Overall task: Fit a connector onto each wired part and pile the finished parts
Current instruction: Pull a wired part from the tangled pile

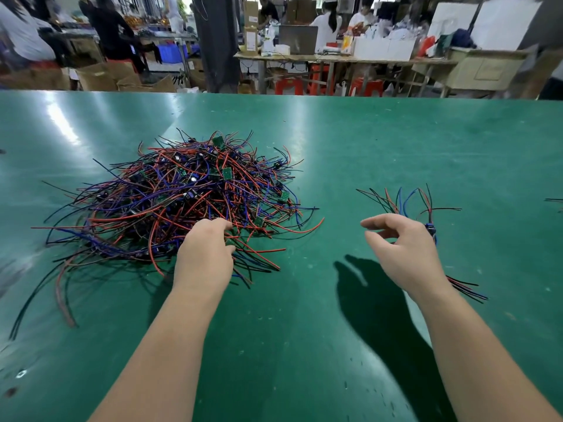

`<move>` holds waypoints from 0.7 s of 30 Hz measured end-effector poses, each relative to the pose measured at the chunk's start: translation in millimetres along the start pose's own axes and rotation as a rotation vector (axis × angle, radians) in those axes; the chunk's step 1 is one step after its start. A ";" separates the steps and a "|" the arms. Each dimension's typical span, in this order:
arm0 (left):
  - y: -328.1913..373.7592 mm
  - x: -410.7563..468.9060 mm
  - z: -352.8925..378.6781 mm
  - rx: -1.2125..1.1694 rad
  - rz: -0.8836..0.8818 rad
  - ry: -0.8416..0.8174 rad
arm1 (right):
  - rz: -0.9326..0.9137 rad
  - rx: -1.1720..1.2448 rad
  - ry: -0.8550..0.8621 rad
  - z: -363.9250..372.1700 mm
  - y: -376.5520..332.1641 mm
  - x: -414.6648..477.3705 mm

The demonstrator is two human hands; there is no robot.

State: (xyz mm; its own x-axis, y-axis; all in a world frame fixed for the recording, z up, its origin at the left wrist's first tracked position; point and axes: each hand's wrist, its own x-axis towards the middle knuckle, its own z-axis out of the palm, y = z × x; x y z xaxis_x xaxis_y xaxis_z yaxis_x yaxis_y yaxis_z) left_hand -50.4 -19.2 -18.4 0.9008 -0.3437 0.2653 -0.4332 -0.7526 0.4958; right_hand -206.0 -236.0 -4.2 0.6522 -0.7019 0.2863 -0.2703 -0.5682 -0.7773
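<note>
Left hand (207, 254) is reaching into wire pile (170, 196), centre left; fingertips are buried, grip cannot be told. Right hand (402, 248) is hovering loosely curled, empty, beside small finished pile (401, 198). Next move: isolating one part.

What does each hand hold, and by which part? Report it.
Right hand: nothing, fingers loosely curled above the table. Left hand: reaches into the wire pile at its near edge; a grip cannot be told.

Glossy green worktable (396, 141), dark pillar (217, 41), cluttered wooden bench (335, 58) behind, red stools (289, 86), cardboard boxes (103, 75) on floor
</note>
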 end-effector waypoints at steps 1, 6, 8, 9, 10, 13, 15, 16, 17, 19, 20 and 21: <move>-0.9 0.8 0.6 0.020 0.017 -0.020 | 0.004 0.021 -0.002 0.9 -0.3 -0.5; 0.5 -0.1 3.3 0.090 0.007 -0.073 | 0.018 0.102 -0.024 3.8 0.0 -0.8; 2.6 -3.3 2.6 0.170 -0.017 -0.061 | 0.032 0.126 -0.022 4.4 0.3 -0.4; 2.5 -4.5 2.0 0.244 -0.021 -0.048 | 0.040 0.138 -0.020 4.7 0.6 -0.3; 1.5 -5.2 1.6 0.316 -0.022 -0.032 | 0.048 0.150 -0.017 5.0 0.8 0.0; -0.6 -5.4 0.3 0.401 -0.050 0.017 | 0.058 0.166 -0.013 5.5 1.6 -0.2; -2.9 -4.3 0.7 0.375 -0.055 0.034 | 0.065 0.171 -0.012 5.6 1.9 -0.2; -4.2 -3.5 1.0 0.356 -0.046 0.035 | 0.067 0.174 -0.012 6.0 1.7 -0.3; -5.3 -2.8 1.3 0.343 -0.032 0.033 | 0.068 0.177 -0.012 6.3 1.7 -0.4; -7.1 -1.4 1.6 0.321 -0.017 0.037 | 0.071 0.185 -0.014 6.9 1.1 -0.8; -7.8 -0.4 2.0 0.304 -0.014 0.048 | 0.072 0.187 -0.017 7.1 0.3 -1.3; -8.4 0.2 2.5 0.284 -0.010 0.064 | 0.073 0.189 -0.019 6.7 -0.3 -1.7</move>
State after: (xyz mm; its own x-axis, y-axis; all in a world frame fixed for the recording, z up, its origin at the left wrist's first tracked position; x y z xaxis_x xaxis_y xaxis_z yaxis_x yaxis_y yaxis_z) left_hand -46.5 -14.3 -24.6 0.8974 -0.3064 0.3175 -0.3909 -0.8859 0.2498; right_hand -202.3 -231.8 -8.2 0.6492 -0.7293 0.2161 -0.1812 -0.4242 -0.8872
